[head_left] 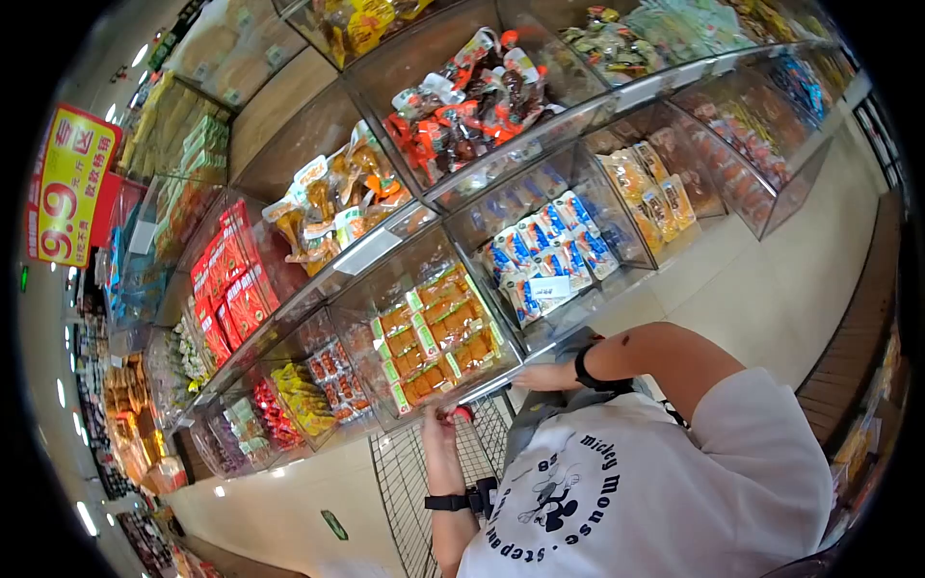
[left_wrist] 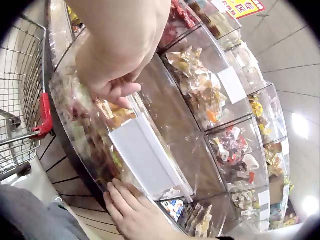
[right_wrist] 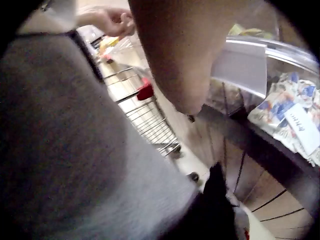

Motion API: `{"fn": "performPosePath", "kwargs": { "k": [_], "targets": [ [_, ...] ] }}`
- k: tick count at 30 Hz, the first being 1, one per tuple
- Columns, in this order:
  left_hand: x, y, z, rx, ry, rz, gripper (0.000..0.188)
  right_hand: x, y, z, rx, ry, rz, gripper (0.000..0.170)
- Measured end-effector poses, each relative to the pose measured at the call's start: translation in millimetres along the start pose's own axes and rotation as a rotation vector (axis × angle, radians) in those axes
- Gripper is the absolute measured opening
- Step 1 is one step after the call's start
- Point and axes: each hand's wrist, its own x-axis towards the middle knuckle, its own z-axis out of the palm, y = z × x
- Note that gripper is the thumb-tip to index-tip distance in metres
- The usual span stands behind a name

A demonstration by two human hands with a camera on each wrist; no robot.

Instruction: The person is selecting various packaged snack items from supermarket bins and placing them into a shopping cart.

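My left hand [head_left: 439, 431] is by the front edge of a clear bin, fingers loosely bent and holding nothing. In the left wrist view that hand [left_wrist: 112, 75] overlaps the upper end of a blank white label holder [left_wrist: 146, 155]. Orange-brown snack packs with green and white edges [head_left: 434, 332] lie in rows in the bin. My right hand [head_left: 544, 376] rests by the bin's front rail; in the left wrist view this hand [left_wrist: 132, 212] lies with fingers extended on the edge. Blue and white packets [head_left: 554, 255] fill the adjoining bin, a small white card [head_left: 550, 287] on them.
A wire shopping cart [head_left: 400, 491] with a red handle part [left_wrist: 45, 116] stands close by my legs. Tiered clear bins hold red packs [head_left: 229, 289], brown vacuum packs [head_left: 332, 193] and other snacks. A yellow and pink price sign [head_left: 72, 188] hangs at left.
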Motion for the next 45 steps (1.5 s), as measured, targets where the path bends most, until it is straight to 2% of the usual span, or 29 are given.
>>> {"fn": "performPosePath", "kwargs": {
  "k": [1, 2, 5, 7, 9, 10, 13, 14, 17, 19, 21, 22, 24, 25, 27, 29, 30, 33, 34, 37, 38, 41, 45],
  "targets": [
    [7, -1, -5, 0.024, -0.02, -0.016, 0.015, 2, 10, -16, -0.177, -0.131, -0.116, 0.027],
    [7, 1, -6, 0.036, -0.085, -0.032, 0.018, 9, 11, -17, 0.1, -0.21, 0.088, 0.024],
    [13, 6, -8, 0.037, -0.137, -0.093, 0.02, -6, 27, -37, -0.184, -0.049, -0.224, 0.019],
    [8, 7, -2, 0.014, -0.1, -0.12, 0.014, 1, 22, -39, -0.087, -0.093, -0.178, 0.014],
    [-5, 14, 7, 0.002, -0.097, -0.129, 0.012, 19, 21, -6, 0.049, -0.148, -0.16, 0.014],
    [0, 15, 3, 0.012, -0.081, -0.131, 0.011, 16, 16, 31, 0.067, 0.025, -0.111, 0.011],
    [8, 14, -2, 0.028, -0.068, -0.137, 0.012, -2, 26, 12, 0.043, 0.115, -0.161, 0.007],
    [0, 15, 3, 0.035, -0.074, -0.114, 0.011, -9, 31, 0, -0.093, 0.151, -0.252, 0.007],
    [-18, 18, 12, 0.054, -0.05, -0.116, 0.009, -29, 31, 6, 0.136, 0.058, -0.142, 0.01],
    [-7, 16, 4, 0.004, -0.062, -0.112, 0.007, -71, 35, 21, 0.43, -0.136, 0.001, 0.009],
    [-1, 16, 2, -0.013, -0.088, -0.096, 0.007, -106, 53, 20, 0.305, 0.177, -0.199, 0.01],
    [-1, 14, -2, -0.004, -0.1, -0.087, 0.006, -115, 64, -8, 0.185, 0.336, -0.397, 0.014],
    [-18, 9, 4, -0.014, -0.126, -0.029, 0.006, -126, 75, -37, 0.273, 0.238, -0.373, 0.014],
    [-12, 8, -3, 0.001, -0.153, -0.087, 0.011, -134, 76, -42, 0.319, 0.186, -0.358, 0.014],
    [3, -2, -16, 0.016, -0.17, -0.098, 0.017, -144, 57, -35, 0.45, 0.239, -0.266, 0.012],
    [16, -14, -27, 0.03, -0.083, -0.161, 0.018, -148, 34, -36, 0.668, 0.319, -0.176, 0.011],
    [22, -20, -31, 0.034, -0.04, -0.191, 0.018, -151, 22, -39, 0.419, 0.242, -0.141, 0.011],
    [15, -24, -27, 0.063, 0.03, -0.198, 0.016, -157, 3, -51, 0.529, 0.101, 0.19, 0.01],
    [16, -25, -28, 0.071, -0.008, -0.175, 0.017, -154, 7, -61, 0.596, 0.09, 0.31, 0.008],
    [11, -26, -29, 0.039, -0.022, -0.151, 0.015, -133, 41, -89, 0.454, 0.225, 0.437, 0.01],
    [4, -26, -26, 0.023, -0.021, -0.12, 0.015, -123, 55, -97, 0.514, 0.197, 0.532, 0.016],
    [-5, -32, -27, -0.009, -0.029, -0.054, 0.014, -85, 105, -128, 0.516, 0.371, 0.65, 0.016],
    [13, -54, -51, -0.01, -0.033, -0.069, 0.011, -17, 162, -144, 0.311, 0.521, 0.7, 0.032]
  ]
}}
